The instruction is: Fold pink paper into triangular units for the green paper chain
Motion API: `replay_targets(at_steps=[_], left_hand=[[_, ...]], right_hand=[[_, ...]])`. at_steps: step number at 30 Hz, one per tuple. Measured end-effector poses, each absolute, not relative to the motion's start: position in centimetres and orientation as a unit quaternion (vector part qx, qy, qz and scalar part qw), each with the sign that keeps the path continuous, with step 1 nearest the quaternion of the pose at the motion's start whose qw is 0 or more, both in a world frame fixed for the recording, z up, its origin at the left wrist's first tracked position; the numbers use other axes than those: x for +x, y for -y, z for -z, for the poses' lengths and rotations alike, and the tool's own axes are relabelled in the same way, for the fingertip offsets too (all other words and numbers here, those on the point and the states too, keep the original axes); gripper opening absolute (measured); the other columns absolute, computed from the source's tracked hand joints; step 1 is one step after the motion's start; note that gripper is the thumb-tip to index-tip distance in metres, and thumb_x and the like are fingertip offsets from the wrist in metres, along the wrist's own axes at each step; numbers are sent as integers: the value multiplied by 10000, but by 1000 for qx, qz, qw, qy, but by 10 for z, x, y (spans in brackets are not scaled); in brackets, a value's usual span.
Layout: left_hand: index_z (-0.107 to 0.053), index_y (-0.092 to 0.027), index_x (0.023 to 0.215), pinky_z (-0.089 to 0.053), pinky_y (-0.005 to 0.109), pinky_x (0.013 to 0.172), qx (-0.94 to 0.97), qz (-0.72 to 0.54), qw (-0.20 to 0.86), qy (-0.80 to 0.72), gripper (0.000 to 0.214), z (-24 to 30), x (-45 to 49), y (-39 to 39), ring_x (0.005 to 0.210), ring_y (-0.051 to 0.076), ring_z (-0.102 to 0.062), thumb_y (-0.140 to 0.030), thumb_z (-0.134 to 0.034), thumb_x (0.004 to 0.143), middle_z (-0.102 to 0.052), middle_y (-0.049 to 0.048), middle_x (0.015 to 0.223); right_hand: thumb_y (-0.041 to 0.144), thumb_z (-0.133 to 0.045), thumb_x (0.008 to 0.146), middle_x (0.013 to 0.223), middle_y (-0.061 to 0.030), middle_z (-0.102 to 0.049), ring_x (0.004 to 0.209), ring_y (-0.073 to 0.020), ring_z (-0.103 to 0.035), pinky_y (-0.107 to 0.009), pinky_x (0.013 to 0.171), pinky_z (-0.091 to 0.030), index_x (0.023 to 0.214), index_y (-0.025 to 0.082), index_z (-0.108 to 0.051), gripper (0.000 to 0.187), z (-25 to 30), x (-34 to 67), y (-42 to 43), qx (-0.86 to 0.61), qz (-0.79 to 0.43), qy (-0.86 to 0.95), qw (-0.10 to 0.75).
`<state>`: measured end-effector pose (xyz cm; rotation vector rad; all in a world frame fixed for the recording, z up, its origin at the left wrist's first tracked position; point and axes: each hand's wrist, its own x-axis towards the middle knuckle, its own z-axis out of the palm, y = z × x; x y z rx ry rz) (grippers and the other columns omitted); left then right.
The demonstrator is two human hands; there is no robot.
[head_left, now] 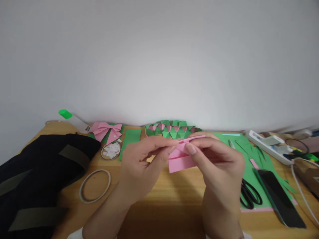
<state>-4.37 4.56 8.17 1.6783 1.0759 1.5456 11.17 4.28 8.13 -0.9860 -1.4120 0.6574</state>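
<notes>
A folded piece of pink paper is held up above the wooden table between both my hands. My left hand pinches its left side with thumb and fingers closed. From the right, my right hand grips the paper's top edge, thumb pressed on the fold. Behind them lies a ring of green and pink folded triangles.
A black bag fills the left side. Near it lie a tape ring, a small dish of white scraps, a pink paper bow and a green-capped tube. Right: green paper sheets, black scissors, a dark phone, a power strip.
</notes>
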Motion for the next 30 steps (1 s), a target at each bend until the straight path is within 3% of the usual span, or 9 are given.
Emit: replay_targets(at_steps=[7, 13, 30], left_hand=[[-757, -264, 867, -608, 116, 651, 582, -588, 369, -424, 230, -83, -41, -45, 718, 96, -754, -54, -715, 784, -795, -62, 828], [-744, -213, 807, -598, 136, 535, 499, -622, 406, -446, 172, -82, -34, -45, 617, 123, -745, -110, -809, 685, -782, -29, 726], [-787, -229, 800, -640, 219, 672, 413, -596, 582, -368, 142, -83, -41, -51, 723, 165, -772, -100, -738, 763, -802, -5, 769]], right_hand=[[128, -748, 795, 784, 10, -708, 782, -141, -660, -253, 674, -549, 777, 250, -744, 124, -81, 110, -43, -439, -269, 603, 609], [77, -735, 792, 785, 8, -710, 799, -142, -666, -269, 710, -561, 793, 237, -737, 160, -81, 108, -43, -418, -251, 624, 611], [57, -756, 759, 795, 5, -719, 794, -160, -678, -290, 658, -568, 811, 257, -748, 207, -82, 112, -41, -428, -187, 653, 596]])
